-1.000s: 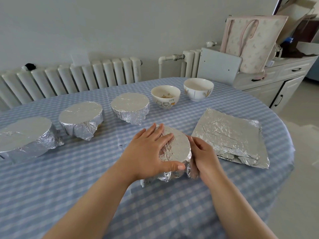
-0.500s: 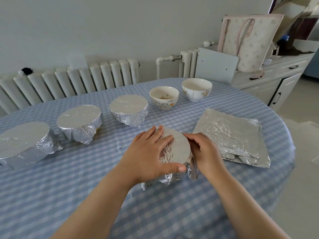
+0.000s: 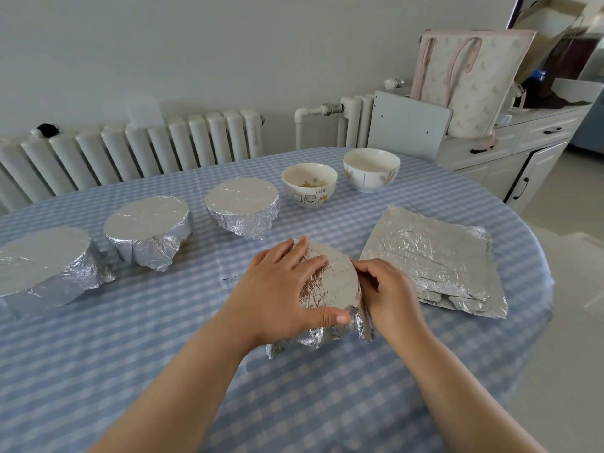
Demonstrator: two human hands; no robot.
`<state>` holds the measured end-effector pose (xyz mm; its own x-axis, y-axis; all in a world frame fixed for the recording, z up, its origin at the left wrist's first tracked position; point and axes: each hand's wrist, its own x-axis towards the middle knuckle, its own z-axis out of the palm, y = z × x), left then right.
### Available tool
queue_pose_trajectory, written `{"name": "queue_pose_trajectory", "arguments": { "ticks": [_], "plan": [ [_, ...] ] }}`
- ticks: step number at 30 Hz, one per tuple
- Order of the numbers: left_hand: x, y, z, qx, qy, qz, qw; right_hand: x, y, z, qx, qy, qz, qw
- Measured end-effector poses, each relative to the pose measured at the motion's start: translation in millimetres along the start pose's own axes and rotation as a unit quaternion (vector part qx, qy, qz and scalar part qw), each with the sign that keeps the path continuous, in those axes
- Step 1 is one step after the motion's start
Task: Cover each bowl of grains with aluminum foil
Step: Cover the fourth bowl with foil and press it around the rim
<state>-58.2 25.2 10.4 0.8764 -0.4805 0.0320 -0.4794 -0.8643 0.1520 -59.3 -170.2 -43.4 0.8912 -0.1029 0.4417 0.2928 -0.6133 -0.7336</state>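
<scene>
Since the earlier frames the right hand (image 3: 389,289) has climbed from low on the bowl's side to its upper right rim; the left hand (image 3: 281,289) holds the same place on top.

Counter (image 3: 98,371), blue check cloth, carries everything. Stack of spare foil sheets (image 3: 434,259) lies flat at right, just beside the work. Three bowls already wrapped sit in a row at left: the largest (image 3: 39,259), the middle one (image 3: 147,227), the third (image 3: 242,207). Two bowls stand open at the far side: one printed with cartoon figures (image 3: 309,184), grains visible in its bottom, and a plain white one (image 3: 371,168), contents not readable.

Bowl in hand (image 3: 336,279), near centre, foil over it. Left hand lies flat on the top, fingers spread, thumb along the near edge, pressing down. Right hand's fingers curl against the rim, pinching the foil there.

Judged step: crimping the fourth cover. The near skirt of the foil flares loose, so the next move likely calls for pressing it in around the wall, then taking a fresh sheet to the cartoon bowl.
</scene>
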Motion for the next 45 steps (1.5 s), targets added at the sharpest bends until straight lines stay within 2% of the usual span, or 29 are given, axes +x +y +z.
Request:
{"name": "queue_pose_trajectory", "arguments": {
  "ticks": [5,9,13,25,27,29,32,35,40,43,45],
  "plan": [
    [-1,1,0,-0.008,0.005,-0.001,1.000,-12,-9,-4,0.073,-0.054,0.083,0.992],
    [0,1,0,-0.005,0.005,-0.003,1.000,-18,-17,-8,0.248,-0.066,0.149,0.955],
    [0,0,0,-0.005,0.006,-0.003,1.000,-22,-25,-6,0.236,-0.069,0.174,0.954],
    [-1,1,-1,-0.013,0.007,-0.003,1.000,-27,-14,-2,0.198,-0.110,0.114,0.967],
    [-1,1,-1,-0.015,0.007,-0.003,1.000,-26,-18,-4,0.286,-0.100,0.152,0.941],
    [-1,0,0,-0.016,0.006,-0.003,1.000,-25,-18,-7,0.387,-0.093,0.233,0.887],
    [0,0,0,-0.013,0.008,-0.003,1.000,-21,-17,-16,0.430,-0.126,0.292,0.845],
    [0,-1,1,-0.011,0.006,-0.002,1.000,-15,-17,-22,0.435,-0.163,0.301,0.833],
    [1,-1,0,-0.009,0.004,-0.004,1.000,-13,-17,-21,0.498,-0.144,0.312,0.797],
    [0,-1,0,-0.009,0.002,-0.004,1.000,-16,-18,-16,0.489,-0.144,0.290,0.810],
    [0,-1,0,-0.006,0.000,-0.003,1.000,-20,-19,-11,0.488,-0.115,0.285,0.817]
  ]
}}
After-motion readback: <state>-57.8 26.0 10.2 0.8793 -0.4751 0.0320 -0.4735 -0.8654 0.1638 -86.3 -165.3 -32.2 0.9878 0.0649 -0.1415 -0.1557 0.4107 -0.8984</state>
